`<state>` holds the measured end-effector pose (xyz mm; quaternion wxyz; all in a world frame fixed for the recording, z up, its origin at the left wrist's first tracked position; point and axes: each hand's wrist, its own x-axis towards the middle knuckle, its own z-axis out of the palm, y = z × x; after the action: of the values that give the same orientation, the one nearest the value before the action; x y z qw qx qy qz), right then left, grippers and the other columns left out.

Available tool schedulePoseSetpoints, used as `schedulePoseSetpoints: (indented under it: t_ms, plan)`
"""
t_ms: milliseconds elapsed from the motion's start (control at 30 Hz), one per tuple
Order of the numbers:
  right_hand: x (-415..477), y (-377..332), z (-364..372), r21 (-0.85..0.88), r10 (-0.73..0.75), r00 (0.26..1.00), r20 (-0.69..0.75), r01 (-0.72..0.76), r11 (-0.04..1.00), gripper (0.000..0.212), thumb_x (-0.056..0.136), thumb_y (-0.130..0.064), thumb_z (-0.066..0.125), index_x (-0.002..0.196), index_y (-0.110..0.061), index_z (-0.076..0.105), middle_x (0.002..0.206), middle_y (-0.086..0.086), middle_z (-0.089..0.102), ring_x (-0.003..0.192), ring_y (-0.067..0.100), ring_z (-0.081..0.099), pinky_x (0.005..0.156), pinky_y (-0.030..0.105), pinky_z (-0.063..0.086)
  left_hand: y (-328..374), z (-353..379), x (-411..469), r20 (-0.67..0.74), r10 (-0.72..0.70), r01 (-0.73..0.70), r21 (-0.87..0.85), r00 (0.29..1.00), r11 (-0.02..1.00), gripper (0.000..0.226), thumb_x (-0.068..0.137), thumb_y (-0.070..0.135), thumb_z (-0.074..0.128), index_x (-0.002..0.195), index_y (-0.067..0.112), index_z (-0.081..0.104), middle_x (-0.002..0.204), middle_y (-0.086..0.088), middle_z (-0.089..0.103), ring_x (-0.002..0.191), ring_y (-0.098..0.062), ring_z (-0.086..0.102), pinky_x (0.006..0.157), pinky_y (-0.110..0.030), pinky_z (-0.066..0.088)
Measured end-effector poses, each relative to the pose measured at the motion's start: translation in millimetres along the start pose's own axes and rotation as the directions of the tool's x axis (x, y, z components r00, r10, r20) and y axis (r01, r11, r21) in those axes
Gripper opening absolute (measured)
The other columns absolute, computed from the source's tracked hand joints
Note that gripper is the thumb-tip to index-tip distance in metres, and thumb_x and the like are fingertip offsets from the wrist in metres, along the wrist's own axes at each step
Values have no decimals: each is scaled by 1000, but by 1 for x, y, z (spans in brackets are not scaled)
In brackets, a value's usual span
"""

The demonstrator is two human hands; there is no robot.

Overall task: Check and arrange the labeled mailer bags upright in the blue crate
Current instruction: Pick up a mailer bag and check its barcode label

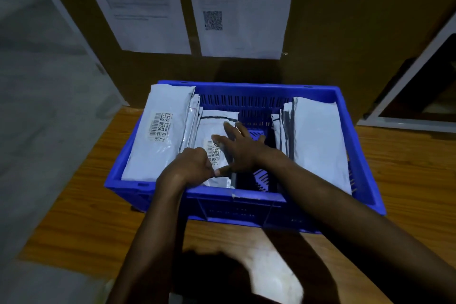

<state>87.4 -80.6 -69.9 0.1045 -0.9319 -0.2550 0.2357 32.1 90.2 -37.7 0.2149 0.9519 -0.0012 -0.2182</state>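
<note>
The left hand (190,165) and right hand (240,153) are bare, and both slim forearms (153,229) are uncovered as far as they show.

I am wearing the only camera on my head, and it is looking forward and steeply down at the counter (74,205). It is sitting close: the blue crate (217,196) is filling the middle, my left hand (192,166) and right hand (243,153) are showing near the centre, and printed sheets (138,2) on the wall are lining the top edge.
</note>
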Motion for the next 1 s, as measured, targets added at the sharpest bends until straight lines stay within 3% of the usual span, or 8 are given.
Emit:
schedulePoseSetpoints:
  t_ms: [133,233,367,467,567,733,867,1000]
  plan:
    - [1,-2,-11,15,-8,999,38,7,1000,119,80,-65,76,165,-33,-1,168,-1,-29,153,33,-30,110,82,8,-2,-3,-1,61,-42,42,1,997,999,16,85,12,72,99,9,81,92,-8,78,88,-20,73,93,-42,58]
    - [5,7,-14,78,-51,999,-17,52,996,91,94,-51,68,164,-29,14,172,3,-15,156,35,-18,118,75,11,-2,-4,-1,60,-59,60,-12,996,998,18,81,10,70,96,11,81,96,-8,78,91,-22,73,92,-42,59]
    - [-1,22,-23,211,-87,967,-241,139,968,54,103,-43,51,155,-29,41,171,8,18,157,34,8,124,61,14,0,-7,-3,-94,-87,75,-125,992,989,20,87,8,64,97,7,81,101,-12,78,95,-25,73,90,-39,59]
    - [-14,29,-32,278,-71,952,-298,158,947,43,104,-22,55,147,-20,54,164,11,34,155,28,19,122,42,14,4,-10,-5,-171,-85,62,-138,982,989,20,92,9,63,98,6,81,103,-12,77,95,-27,72,89,-39,59]
    - [-17,36,-34,259,-46,937,-345,142,956,47,97,-4,56,142,-19,60,156,12,45,149,29,30,119,40,20,5,-8,-5,-205,-88,68,-107,975,992,20,91,9,61,94,5,81,98,-14,77,95,-28,71,88,-38,58]
    - [-27,40,-39,264,-18,882,-470,161,951,36,97,-17,68,132,-12,67,134,8,65,128,26,54,110,34,31,10,-10,-3,-251,-52,37,-65,967,997,21,91,13,60,94,9,80,99,-12,77,97,-31,70,88,-42,58]
    - [-55,51,-47,493,182,753,-633,210,844,30,97,-27,71,126,-23,72,130,-2,69,121,13,62,101,25,45,25,-14,0,-310,15,-52,-112,951,992,18,89,20,67,100,28,79,97,3,76,94,-19,70,88,-38,58]
    - [-93,69,-51,628,399,554,-731,317,711,25,98,-29,69,122,-24,73,116,-8,75,106,4,68,95,36,56,52,-16,11,-334,92,-177,-234,938,956,7,89,25,73,91,31,77,75,12,73,75,-7,70,77,-35,60]
